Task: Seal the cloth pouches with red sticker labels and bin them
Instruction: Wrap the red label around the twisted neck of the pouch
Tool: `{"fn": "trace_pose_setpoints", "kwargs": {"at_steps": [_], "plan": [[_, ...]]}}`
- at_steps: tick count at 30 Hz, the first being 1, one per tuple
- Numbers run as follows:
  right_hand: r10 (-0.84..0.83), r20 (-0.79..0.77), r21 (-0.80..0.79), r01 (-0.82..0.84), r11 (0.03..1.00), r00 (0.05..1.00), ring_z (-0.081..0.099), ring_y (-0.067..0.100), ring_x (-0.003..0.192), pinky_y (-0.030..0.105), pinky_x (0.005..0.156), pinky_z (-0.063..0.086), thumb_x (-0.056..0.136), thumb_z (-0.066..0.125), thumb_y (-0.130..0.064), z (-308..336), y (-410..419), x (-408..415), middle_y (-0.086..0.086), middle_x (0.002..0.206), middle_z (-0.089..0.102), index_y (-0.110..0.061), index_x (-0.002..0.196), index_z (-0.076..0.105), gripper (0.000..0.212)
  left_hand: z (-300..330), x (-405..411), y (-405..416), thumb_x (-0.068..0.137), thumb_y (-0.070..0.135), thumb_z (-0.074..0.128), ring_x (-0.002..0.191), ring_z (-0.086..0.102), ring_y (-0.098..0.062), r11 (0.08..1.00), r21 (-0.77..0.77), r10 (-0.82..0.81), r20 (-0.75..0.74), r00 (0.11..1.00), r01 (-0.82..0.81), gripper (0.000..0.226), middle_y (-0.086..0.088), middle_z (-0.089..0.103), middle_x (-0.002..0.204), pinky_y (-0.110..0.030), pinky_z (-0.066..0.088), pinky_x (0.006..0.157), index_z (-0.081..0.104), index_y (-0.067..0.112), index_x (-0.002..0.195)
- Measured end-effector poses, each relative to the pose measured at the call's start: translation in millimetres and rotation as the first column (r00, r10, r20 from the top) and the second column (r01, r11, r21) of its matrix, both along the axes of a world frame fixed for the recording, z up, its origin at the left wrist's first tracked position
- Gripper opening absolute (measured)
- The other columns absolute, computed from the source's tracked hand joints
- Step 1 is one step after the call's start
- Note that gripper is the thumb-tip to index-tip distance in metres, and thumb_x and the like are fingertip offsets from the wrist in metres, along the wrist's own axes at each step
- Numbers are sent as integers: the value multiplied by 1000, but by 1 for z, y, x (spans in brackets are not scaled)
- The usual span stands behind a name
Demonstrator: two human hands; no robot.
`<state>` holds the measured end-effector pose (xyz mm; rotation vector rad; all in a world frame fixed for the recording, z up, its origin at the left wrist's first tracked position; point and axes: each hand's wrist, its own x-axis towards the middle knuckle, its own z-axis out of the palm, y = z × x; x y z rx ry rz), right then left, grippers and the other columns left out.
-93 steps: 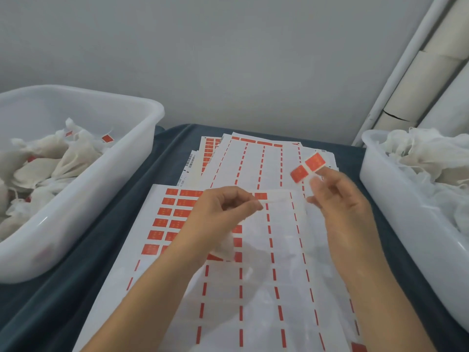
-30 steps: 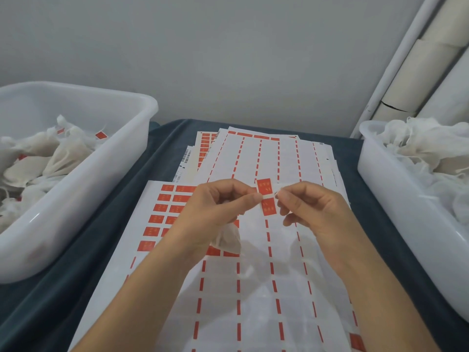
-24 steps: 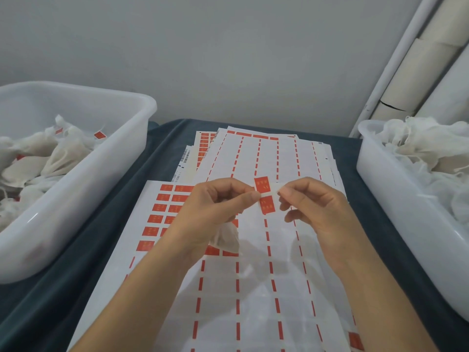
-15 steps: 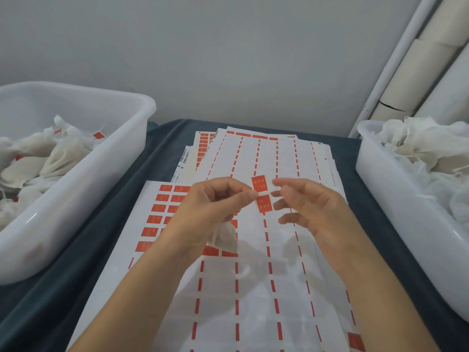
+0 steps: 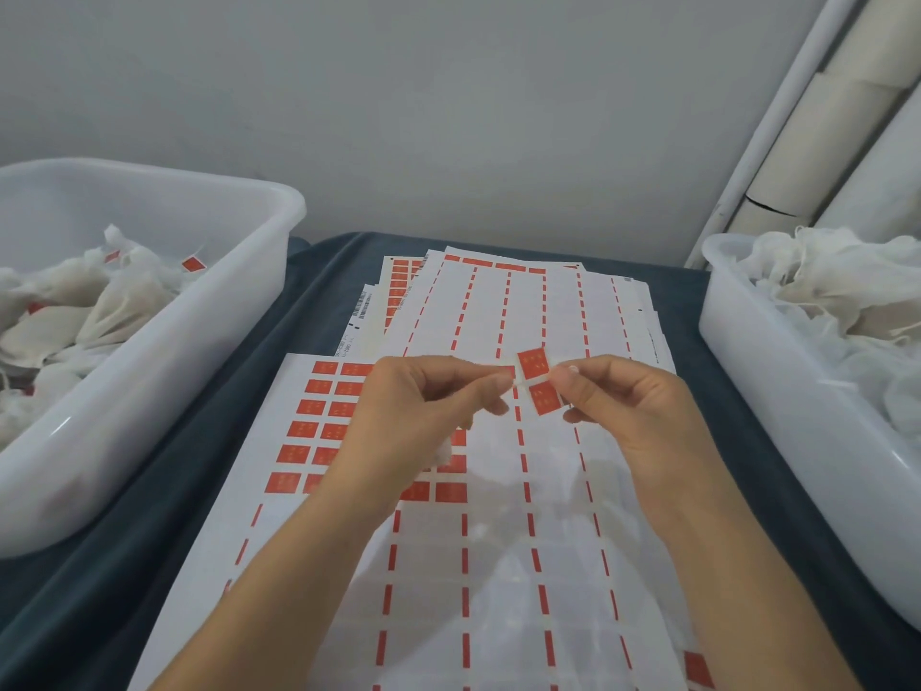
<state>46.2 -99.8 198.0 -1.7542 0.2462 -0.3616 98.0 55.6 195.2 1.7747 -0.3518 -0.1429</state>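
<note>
A red sticker label [image 5: 539,386] with two red halves hangs between my hands above the sticker sheets [image 5: 498,541]. My left hand [image 5: 423,416] holds a small white cloth pouch [image 5: 443,451], mostly hidden under the palm, and pinches its thin top beside the label. My right hand [image 5: 633,416] pinches the label's right edge with thumb and forefinger. Sealed pouches with red labels [image 5: 114,296] lie in the left white bin [image 5: 209,311]. Loose white pouches [image 5: 822,286] fill the right white bin [image 5: 777,391].
Several sticker sheets [image 5: 523,301] are stacked on a dark blue cloth-covered table [image 5: 309,291]. The near sheet holds rows of red labels [image 5: 319,426] at its left. A grey wall rises behind, with pale pipes [image 5: 817,122] at the right.
My right hand brought the peeled label down and left to the pouch top held by my left hand. Half a second ago its fingers were spread; now they pinch the label's right edge.
</note>
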Motion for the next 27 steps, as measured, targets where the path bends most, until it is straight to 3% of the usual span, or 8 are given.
{"fn": "trace_pose_setpoints", "kwargs": {"at_steps": [4, 6, 8, 11, 18, 21, 23, 27], "plan": [[29, -48, 96, -25, 995, 998, 67, 4, 74, 14, 62, 52, 67, 64, -40, -1, 2, 1, -8, 78, 73, -17, 85, 73, 30, -5, -7, -5, 65, 49, 61, 77, 55, 8, 997, 64, 19, 354, 935, -45, 28, 19, 57, 68, 2, 40, 59, 49, 49, 90], [30, -49, 140, -23, 990, 998, 67, 7, 73, 17, 66, 52, 64, 63, -41, -1, 2, 1, -4, 78, 73, -16, 83, 73, 32, -7, -13, -9, 71, 44, 61, 85, 49, 13, 993, 104, -11, 496, 868, -46, 29, 31, 48, 78, 5, 37, 66, 44, 51, 94], [41, -35, 151, -35, 988, 999, 67, 8, 73, 17, 66, 52, 65, 63, -40, 1, 3, 0, -3, 77, 73, -16, 82, 73, 32, -10, -15, -11, 76, 42, 58, 88, 50, 13, 993, 110, -24, 566, 824, -46, 31, 34, 45, 89, 5, 36, 71, 44, 53, 101], [97, 15, 84, -98, 992, 995, 66, 4, 72, 8, 60, 49, 68, 61, -39, 5, 7, -3, -6, 76, 73, -15, 81, 72, 30, -13, -12, -9, 77, 37, 59, 70, 47, 1, 990, 61, 60, 643, 764, -129, 29, 16, 50, 76, -2, 40, 63, 58, 34, 106], [7, 226, -405, 88, 910, 974, 56, -9, 89, -3, 70, 41, 74, 57, -42, 4, 6, -5, -24, 80, 62, -29, 76, 62, 14, -10, -10, -8, 71, 34, 59, 72, 43, -4, 992, 33, 85, 563, 822, -125, 31, 17, 44, 65, -5, 37, 53, 57, 32, 102], [40, 320, -499, 132, 857, 946, 55, -9, 91, -3, 72, 40, 81, 60, -39, 4, 5, -6, -26, 83, 58, -28, 79, 61, 11, -9, -12, -8, 71, 35, 58, 71, 44, -1, 995, 60, 33, 539, 841, -77, 28, 16, 44, 62, -5, 37, 53, 57, 37, 99], [34, 327, -441, 121, 889, 944, 56, -6, 92, -1, 72, 42, 80, 60, -37, 5, 7, -7, -26, 82, 62, -30, 78, 61, 7, -7, -13, -7, 69, 42, 59, 69, 46, -4, 999, 23, 24, 468, 883, -39, 24, 6, 50, 58, -7, 38, 51, 60, 47, 92], [2, 247, 55, -17, 998, 969, 65, 5, 91, 15, 81, 52, 72, 66, -45, 8, 12, -7, -14, 91, 69, -26, 87, 62, 24, 2, -17, -6, 55, 54, 63, 61, 52, 0, 957, -288, -27, 33, 999, 36, 18, 10, 61, 61, -18, 45, 54, 72, 47, 69]]}}
